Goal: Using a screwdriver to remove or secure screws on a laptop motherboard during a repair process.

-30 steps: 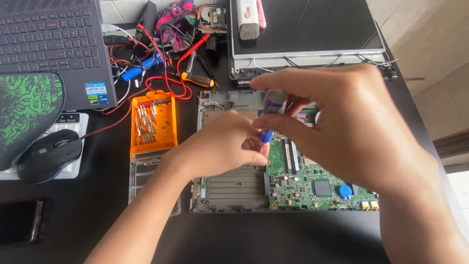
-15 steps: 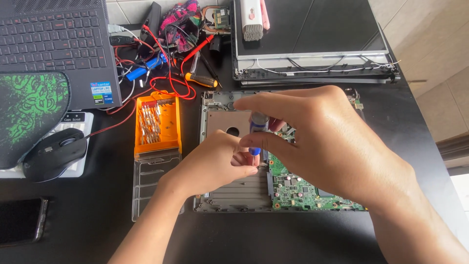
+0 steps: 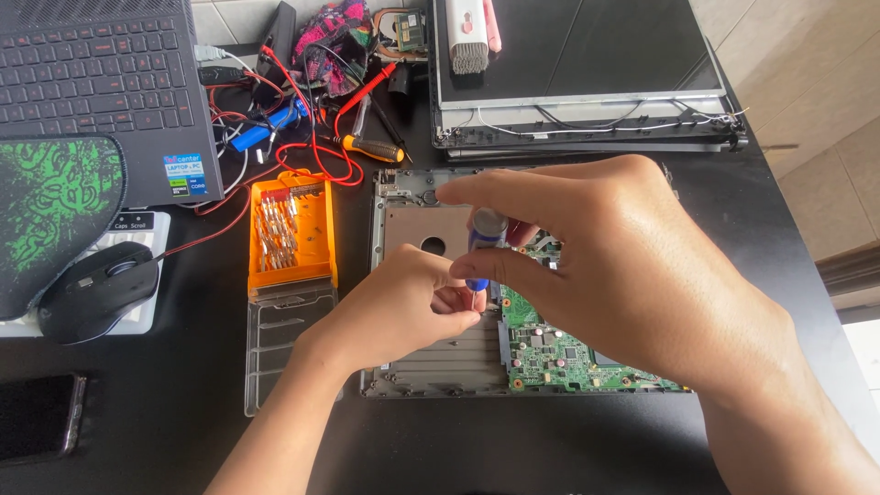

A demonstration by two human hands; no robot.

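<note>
- Far left on the desk (image 3: 568,449): open black laptop (image 3: 101,82) at the far edge, green-patterned mouse pad (image 3: 50,211) overlapping it, black mouse (image 3: 96,293) sitting on a white keyboard (image 3: 137,275), dark phone (image 3: 37,417) near the front edge. All well apart from the hands, low risk.
- Left of centre: orange bit tray (image 3: 291,229) with its clear lid (image 3: 280,344) folded open toward the near side, just beside the left forearm. An elbow nudge could tip it and scatter the bits.
- Far centre: tangle of red wires (image 3: 316,137) and an orange-handled screwdriver (image 3: 371,148) lying just beyond the chassis; loose leads could snag if the chassis gets shifted.
- Centre: left hand (image 3: 399,307) with fingers pinched together at the tip of the small blue screwdriver (image 3: 481,252), over the grey laptop chassis (image 3: 431,353). Whether a screw sits under the fingertips is hidden.
- Centre-right: right hand (image 3: 623,266) clamped on the screwdriver's handle, tool roughly upright. Tip lands right at the edge of the green circuit board (image 3: 559,353).
- Risk: tip slips out of the screw head, gouging the board or its small parts; tilted tool could strip the head; a freed screw could drop into the chassis.
- Far right: detached screen panel (image 3: 587,82) leaning flat at the far edge, a brush (image 3: 469,37) on it; clear of the work.
</note>
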